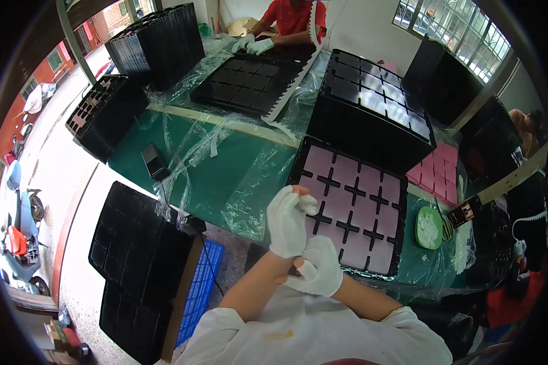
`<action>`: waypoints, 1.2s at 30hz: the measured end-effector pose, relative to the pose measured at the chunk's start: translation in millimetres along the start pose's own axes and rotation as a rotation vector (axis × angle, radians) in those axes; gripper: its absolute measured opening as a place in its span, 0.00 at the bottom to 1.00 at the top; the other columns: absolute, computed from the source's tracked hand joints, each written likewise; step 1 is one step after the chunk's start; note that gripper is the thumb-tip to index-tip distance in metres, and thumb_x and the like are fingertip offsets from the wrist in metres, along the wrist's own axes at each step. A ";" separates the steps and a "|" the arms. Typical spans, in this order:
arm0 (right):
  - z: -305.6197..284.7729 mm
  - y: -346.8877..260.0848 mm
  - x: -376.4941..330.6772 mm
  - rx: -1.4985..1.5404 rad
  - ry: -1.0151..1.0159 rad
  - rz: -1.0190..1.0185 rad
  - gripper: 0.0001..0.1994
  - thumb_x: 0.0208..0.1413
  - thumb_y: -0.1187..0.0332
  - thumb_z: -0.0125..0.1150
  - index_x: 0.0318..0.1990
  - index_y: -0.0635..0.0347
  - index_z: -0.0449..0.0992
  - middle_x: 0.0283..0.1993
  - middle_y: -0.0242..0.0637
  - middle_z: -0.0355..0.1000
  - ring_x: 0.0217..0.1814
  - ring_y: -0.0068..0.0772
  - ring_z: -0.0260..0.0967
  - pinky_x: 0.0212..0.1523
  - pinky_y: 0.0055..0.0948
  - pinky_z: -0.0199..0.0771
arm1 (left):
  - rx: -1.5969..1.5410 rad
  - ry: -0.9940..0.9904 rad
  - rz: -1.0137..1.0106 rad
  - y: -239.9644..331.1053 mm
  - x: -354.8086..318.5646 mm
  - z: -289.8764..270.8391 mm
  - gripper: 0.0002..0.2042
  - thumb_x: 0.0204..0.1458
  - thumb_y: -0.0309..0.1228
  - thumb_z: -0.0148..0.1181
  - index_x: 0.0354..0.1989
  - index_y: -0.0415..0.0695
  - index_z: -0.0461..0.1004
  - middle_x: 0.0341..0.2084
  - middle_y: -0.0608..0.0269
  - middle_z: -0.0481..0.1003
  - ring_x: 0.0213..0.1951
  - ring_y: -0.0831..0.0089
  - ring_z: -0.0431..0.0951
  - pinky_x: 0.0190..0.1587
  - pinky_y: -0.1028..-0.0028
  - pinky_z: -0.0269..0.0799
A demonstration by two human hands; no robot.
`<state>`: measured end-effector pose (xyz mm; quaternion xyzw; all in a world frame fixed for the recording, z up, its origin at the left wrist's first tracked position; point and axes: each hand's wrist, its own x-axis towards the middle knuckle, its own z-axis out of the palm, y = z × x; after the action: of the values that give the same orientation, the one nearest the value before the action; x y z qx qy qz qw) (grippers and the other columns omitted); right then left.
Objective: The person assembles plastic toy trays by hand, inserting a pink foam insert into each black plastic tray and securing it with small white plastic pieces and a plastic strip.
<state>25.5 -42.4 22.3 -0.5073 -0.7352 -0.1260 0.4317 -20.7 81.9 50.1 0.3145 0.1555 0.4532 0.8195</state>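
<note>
Both my hands wear white gloves with some bare fingertips showing, and they meet in front of my chest. My left hand (288,224) is raised with its fingers curled in, and nothing shows in them. At its wrist my right hand (318,267) is closed on the cuff of the left glove. Just beyond both hands lies a black tray (304,149) with pink-lilac rectangular pads (352,214) in its compartments and black cross-shaped dividers between them. My left hand covers part of the tray's left edge.
Stacked black trays (362,131) stand behind the pad tray, with more (137,255) at the lower left. Right of it are a green bowl (428,228) of white pieces and pink pads (435,173). Across the green table (256,173), a gloved co-worker (292,27) handles a black tray (246,82).
</note>
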 end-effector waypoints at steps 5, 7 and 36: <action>-11.3 5.9 -10.8 -0.124 -0.049 0.068 0.23 0.40 0.60 0.74 0.40 0.53 0.67 0.32 0.32 0.66 0.29 0.39 0.64 0.29 0.40 0.61 | -0.152 0.072 -0.142 -28.0 1.9 6.9 0.09 0.60 0.28 0.48 0.41 0.34 0.72 0.27 0.55 0.75 0.28 0.72 0.73 0.35 0.72 0.71; -17.9 9.5 -16.1 -0.160 -0.007 0.146 0.20 0.40 0.67 0.72 0.39 0.54 0.67 0.32 0.33 0.67 0.29 0.39 0.65 0.29 0.40 0.61 | -0.096 0.087 -0.136 -36.7 -2.2 6.7 0.08 0.60 0.28 0.49 0.39 0.35 0.72 0.27 0.56 0.75 0.27 0.73 0.73 0.33 0.74 0.70; -38.4 55.0 52.7 -0.596 0.319 0.340 0.07 0.49 0.75 0.65 0.31 0.56 0.71 0.27 0.33 0.71 0.27 0.36 0.66 0.35 0.35 0.64 | -0.276 0.367 -0.255 -65.0 52.2 43.8 0.13 0.60 0.35 0.44 0.47 0.41 0.69 0.37 0.59 0.74 0.32 0.70 0.71 0.38 0.71 0.71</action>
<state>86.0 -7.7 71.5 -0.6995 -0.4950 -0.3382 0.3891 73.1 84.0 42.1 0.0901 0.2768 0.4127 0.8631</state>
